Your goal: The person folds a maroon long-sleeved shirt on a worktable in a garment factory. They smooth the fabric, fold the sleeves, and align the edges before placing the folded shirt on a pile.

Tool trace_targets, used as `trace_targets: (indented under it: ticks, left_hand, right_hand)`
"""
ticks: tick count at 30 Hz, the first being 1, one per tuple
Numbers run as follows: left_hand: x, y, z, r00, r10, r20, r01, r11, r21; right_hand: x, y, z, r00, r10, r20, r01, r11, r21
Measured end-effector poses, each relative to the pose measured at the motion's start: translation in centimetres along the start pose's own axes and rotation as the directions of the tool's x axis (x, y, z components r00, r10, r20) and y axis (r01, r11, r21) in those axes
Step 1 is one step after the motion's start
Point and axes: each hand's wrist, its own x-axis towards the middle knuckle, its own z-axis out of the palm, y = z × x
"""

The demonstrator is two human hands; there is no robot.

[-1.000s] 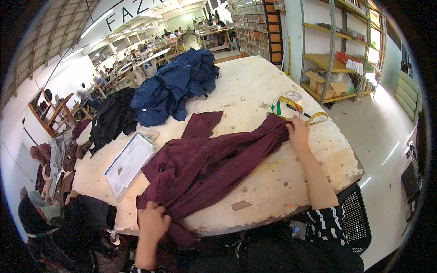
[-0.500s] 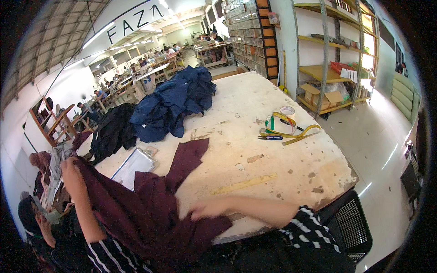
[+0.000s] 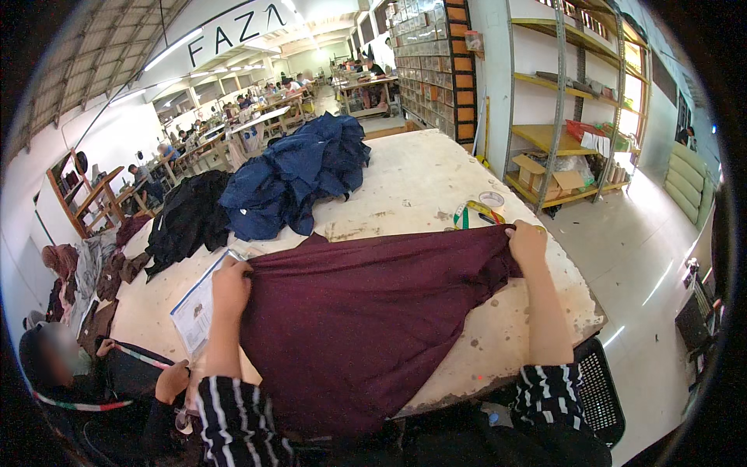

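Note:
A dark maroon fabric garment [image 3: 358,311] is stretched out between my hands, its upper edge pulled nearly straight. My left hand [image 3: 231,282] pinches its left end above a sheet in a clear sleeve [image 3: 193,315]. At the other end, my right hand [image 3: 529,243] grips the far right corner. The cloth's lower part hangs toward me over the table's near edge. Just beyond the right corner lie a yellow and green measuring tape [image 3: 484,211], partly covered by the cloth, and a roll of tape [image 3: 491,199].
The pale worn table [image 3: 412,183] carries a dark blue garment pile [image 3: 296,179] and a black one [image 3: 191,222] at the back left. A co-worker at the left holds a measuring tape [image 3: 144,356] along dark cloth. A black perforated chair [image 3: 599,389] stands near right; metal shelves [image 3: 556,117] stand beyond.
The maroon garment, bunched and hanging before, is now spread wide. My left hand has come right and lower it seems; my right hand has swung out to the far right, gripping a corner.

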Motion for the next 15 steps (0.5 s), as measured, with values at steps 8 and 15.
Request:
trace_targets:
  ticks: [8, 15]
  left_hand:
    - [-10.6, 5.3, 8.5, 0.791, -0.043, 0.61, 0.093, 0.994, -0.05]
    - [-16.0, 8.0, -2.0, 0.803, 0.013, 0.596, 0.009, 0.999, -0.034]
  right_hand:
    - [-1.9, 3.2, 9.3, 0.993, 0.077, 0.09, -0.08, 0.996, 0.029]
    - [-1.6, 3.0, 9.6, 0.981, 0.027, 0.194, -0.022, 0.999, -0.031]
